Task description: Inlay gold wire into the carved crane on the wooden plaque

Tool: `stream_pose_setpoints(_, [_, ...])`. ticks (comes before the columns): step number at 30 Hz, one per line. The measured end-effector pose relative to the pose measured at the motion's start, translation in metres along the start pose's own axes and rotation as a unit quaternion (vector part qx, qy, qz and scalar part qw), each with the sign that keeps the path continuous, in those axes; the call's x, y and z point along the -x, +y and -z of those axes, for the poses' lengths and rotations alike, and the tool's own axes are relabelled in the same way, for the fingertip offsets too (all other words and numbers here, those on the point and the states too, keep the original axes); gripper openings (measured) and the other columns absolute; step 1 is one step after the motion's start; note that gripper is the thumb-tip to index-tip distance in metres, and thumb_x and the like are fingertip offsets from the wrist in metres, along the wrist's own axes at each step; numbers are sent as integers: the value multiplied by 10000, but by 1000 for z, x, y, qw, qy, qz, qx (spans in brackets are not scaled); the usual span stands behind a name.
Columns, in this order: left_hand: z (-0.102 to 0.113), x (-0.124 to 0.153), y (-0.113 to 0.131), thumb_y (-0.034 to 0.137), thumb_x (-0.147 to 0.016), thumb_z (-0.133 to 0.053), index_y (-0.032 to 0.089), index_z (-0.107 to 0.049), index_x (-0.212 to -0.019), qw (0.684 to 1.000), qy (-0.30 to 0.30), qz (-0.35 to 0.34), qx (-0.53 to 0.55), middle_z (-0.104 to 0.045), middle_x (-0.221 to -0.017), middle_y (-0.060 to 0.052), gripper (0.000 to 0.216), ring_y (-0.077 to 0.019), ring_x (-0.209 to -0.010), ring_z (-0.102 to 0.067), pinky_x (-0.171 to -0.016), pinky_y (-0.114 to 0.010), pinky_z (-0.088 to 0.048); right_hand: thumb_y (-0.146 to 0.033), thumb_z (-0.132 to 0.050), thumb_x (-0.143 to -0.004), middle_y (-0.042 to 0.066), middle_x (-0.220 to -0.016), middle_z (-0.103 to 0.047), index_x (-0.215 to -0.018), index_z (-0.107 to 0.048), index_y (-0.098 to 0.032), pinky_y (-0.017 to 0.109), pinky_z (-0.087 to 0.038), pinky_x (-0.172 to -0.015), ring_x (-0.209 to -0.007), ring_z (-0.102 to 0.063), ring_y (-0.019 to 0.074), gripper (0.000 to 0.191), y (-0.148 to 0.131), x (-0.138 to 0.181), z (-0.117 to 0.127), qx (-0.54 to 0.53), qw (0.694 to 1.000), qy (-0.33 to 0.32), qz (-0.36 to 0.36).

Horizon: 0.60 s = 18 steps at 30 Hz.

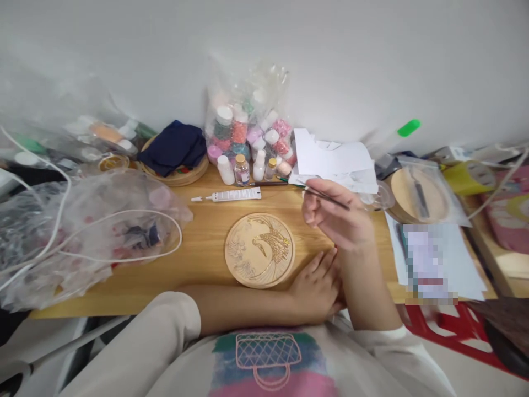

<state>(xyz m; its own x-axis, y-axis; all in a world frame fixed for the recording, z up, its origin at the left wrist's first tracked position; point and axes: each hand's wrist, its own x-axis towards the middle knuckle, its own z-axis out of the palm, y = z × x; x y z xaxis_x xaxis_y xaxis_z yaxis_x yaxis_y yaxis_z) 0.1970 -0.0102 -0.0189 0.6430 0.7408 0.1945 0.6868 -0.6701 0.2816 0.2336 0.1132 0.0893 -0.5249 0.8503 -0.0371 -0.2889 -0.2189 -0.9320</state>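
A thin dark paintbrush is pinched in my raised right hand, up and to the right of a round wooden plaque. Carved lines on the plaque show a long-beaked bird, its feathers partly gold. My left hand lies on the table by the plaque's lower right edge, fingers stretched out and holding nothing. Behind the plaque lie a white tube with a nozzle and another dark brush.
Small bottles stand before a clear bag of colourful jars. Crumpled plastic and a white cable cover the left side. White paper, a bagged wooden disc and a blurred-out phone-like object lie right.
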Motion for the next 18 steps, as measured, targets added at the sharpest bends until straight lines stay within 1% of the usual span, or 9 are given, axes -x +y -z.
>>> stream_pose_setpoints(1, [0, 1, -1, 489, -951, -380, 48, -502, -1364, 1000, -3, -6, 8, -494, -1429, -190, 617, -331, -1363, -405, -1158, -460, -207, -349, -820, -597, -39, -652, -636, -926, -715, -256, 232, -431, -439, -540, -580, 111, 357, 10, -6, 2, 10, 1000, 7, -6])
stream_pose_setpoints(4, [0, 2, -4, 458, -952, -395, 81, -556, -1328, 999, -9, -22, 31, -550, -1380, -171, 556, -324, -1326, -450, -1162, -492, -209, -379, -855, -538, -72, -538, -564, -792, -676, -215, 225, -415, -458, -479, -511, 82, 351, 39, -20, 10, 53, 996, 61, -30])
stream_pose_setpoints(7, [-1, 2, -3, 450, -955, -393, 72, -585, -1298, 999, -7, -23, 43, -585, -1342, -165, 545, -320, -1299, -481, -1158, -490, -237, -457, -823, -593, -74, -509, -530, -741, -650, -195, 224, -390, -444, -441, -458, 67, 347, 55, -25, 16, 76, 990, 119, -26])
stream_pose_setpoints(11, [-6, 3, -3, 393, -968, -368, 66, -565, -1318, 997, -5, -29, 64, -609, -1312, -157, 517, -321, -1289, -494, -1148, -506, -256, -553, -718, -715, -66, -513, -513, -708, -614, -199, 222, -387, -432, -433, -458, 66, 369, 60, -28, 18, 137, 974, 179, 12])
stream_pose_setpoints(12, [-8, 3, -3, 380, -967, -371, 66, -563, -1319, 997, -4, -30, 71, -611, -1308, -158, 509, -321, -1291, -493, -1150, -512, -250, -563, -712, -719, -69, -519, -512, -707, -598, -204, 220, -390, -429, -429, -461, 65, 377, 61, -29, 17, 154, 971, 184, 15])
stream_pose_setpoints(14, [-11, 3, -2, 370, -960, -383, 62, -552, -1328, 996, -1, -29, 83, -605, -1316, -159, 508, -320, -1300, -485, -1155, -519, -236, -540, -756, -680, -73, -557, -535, -729, -577, -210, 216, -402, -429, -433, -477, 63, 379, 63, -30, 14, 181, 966, 181, 16])
stream_pose_setpoints(16, [-14, 3, 0, 372, -956, -381, 52, -533, -1341, 996, 6, -24, 89, -591, -1332, -160, 524, -313, -1313, -474, -1155, -514, -241, -452, -821, -628, -67, -602, -564, -730, -574, -205, 213, -422, -448, -466, -504, 64, 364, 65, -31, 11, 215, 961, 170, 16])
stream_pose_setpoints(18, [-14, 3, 1, 376, -956, -366, 40, -521, -1349, 996, 16, -19, 90, -585, -1337, -163, 540, -305, -1316, -472, -1147, -502, -262, -345, -834, -631, -62, -606, -565, -686, -569, -195, 209, -434, -469, -496, -519, 66, 310, 66, -30, 9, 261, 952, 160, 28])
